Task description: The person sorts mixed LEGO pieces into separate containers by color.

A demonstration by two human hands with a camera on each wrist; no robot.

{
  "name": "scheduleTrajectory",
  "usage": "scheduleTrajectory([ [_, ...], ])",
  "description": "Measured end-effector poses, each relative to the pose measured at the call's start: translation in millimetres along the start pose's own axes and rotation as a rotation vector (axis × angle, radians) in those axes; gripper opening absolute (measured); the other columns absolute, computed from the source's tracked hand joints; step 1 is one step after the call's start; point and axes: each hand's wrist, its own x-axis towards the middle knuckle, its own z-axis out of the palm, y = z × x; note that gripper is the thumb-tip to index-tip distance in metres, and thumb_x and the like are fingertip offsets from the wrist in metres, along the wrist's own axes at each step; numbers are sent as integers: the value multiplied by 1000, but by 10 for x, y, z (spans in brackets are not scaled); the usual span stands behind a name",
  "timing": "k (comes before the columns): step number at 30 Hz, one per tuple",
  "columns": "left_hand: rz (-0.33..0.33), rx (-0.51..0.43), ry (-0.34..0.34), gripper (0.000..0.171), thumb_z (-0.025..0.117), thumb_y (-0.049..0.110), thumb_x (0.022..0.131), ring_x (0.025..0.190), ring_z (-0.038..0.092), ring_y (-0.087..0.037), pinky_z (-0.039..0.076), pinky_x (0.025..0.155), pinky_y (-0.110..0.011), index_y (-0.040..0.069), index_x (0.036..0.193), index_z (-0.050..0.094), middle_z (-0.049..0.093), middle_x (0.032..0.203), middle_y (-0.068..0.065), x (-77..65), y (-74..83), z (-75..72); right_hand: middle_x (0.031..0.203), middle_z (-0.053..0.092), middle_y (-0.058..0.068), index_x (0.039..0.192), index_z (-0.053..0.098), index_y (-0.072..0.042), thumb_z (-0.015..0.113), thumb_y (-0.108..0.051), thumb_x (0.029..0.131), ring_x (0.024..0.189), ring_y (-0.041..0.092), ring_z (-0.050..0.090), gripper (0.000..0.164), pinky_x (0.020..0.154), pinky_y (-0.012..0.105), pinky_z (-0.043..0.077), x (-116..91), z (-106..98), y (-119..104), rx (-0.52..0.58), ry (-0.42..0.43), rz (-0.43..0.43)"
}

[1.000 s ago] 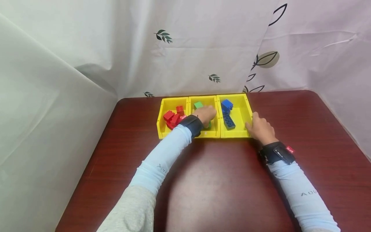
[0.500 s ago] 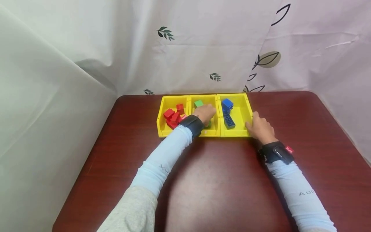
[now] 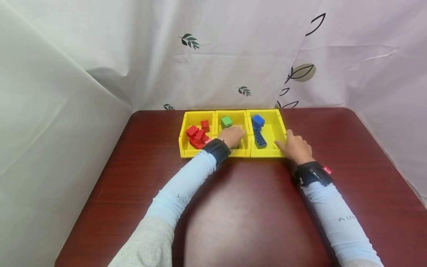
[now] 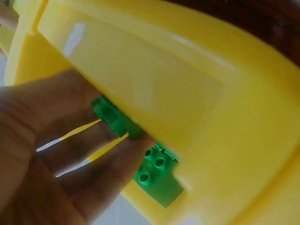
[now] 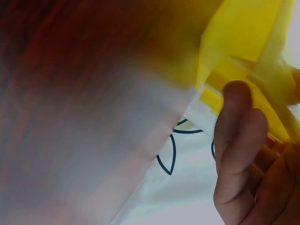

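Note:
My left hand point(image 3: 232, 136) reaches into the middle yellow bin point(image 3: 247, 149). In the left wrist view its thumb and fingers pinch a green toy brick point(image 4: 111, 118), partly hidden by the bin's front wall. Another green brick point(image 4: 159, 183) lies beside the fingertips, studs showing. Toward the back of that bin sits a lighter green block point(image 3: 226, 122). My right hand point(image 3: 296, 149) grips the right wall of the right-hand yellow bin point(image 3: 274, 135), thumb inside and fingers along the outside. Blue bricks point(image 3: 260, 140) lie along this bin's left side.
Several red bricks point(image 3: 199, 136) are heaped in the left yellow bin point(image 3: 191, 153). All three bins stand side by side near the back of the dark red table point(image 3: 150, 141). A white curtain point(image 3: 213, 66) hangs close behind them.
My left hand has shifted slightly toward the front of the middle bin, uncovering more of the green block behind it. My right hand keeps its grip on the bin wall.

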Motion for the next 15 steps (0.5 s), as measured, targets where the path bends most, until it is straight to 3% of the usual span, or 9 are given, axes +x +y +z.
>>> scheduleTrajectory([
  [4, 8, -18, 5, 17, 60, 8, 93, 87, 63, -22, 57, 75, -33, 7, 106, 71, 68, 101, -10, -38, -35, -50, 100, 55, 25, 133, 39, 3, 53, -51, 96, 85, 39, 55, 67, 66, 44, 43, 3, -54, 8, -6, 46, -6],
  [7, 19, -30, 27, 25, 66, 23, 93, 93, 63, -23, 56, 80, -33, 7, 112, 69, 67, 105, -10, -128, -57, -76, 110, 54, 26, 137, 40, 4, 54, -48, 96, 92, 40, 53, 68, 72, 51, 46, -42, -79, -3, 12, 101, -18],
  [12, 2, -70, 83, 44, 65, 39, 93, 108, 63, -26, 55, 90, -38, 9, 126, 65, 65, 122, -11, -444, -140, -39, 140, 42, 30, 147, 34, 4, 52, -40, 99, 119, 47, 43, 68, 95, 66, 43, -168, -31, -46, 26, 152, -65],
  [15, -55, -121, 143, 49, 66, 41, 92, 115, 61, -28, 52, 97, -40, 10, 130, 63, 63, 129, -12, -684, -235, -21, 152, 31, 30, 151, 30, 1, 53, -37, 99, 135, 49, 32, 68, 103, 69, 34, -229, -3, -66, 25, 162, -92],
])
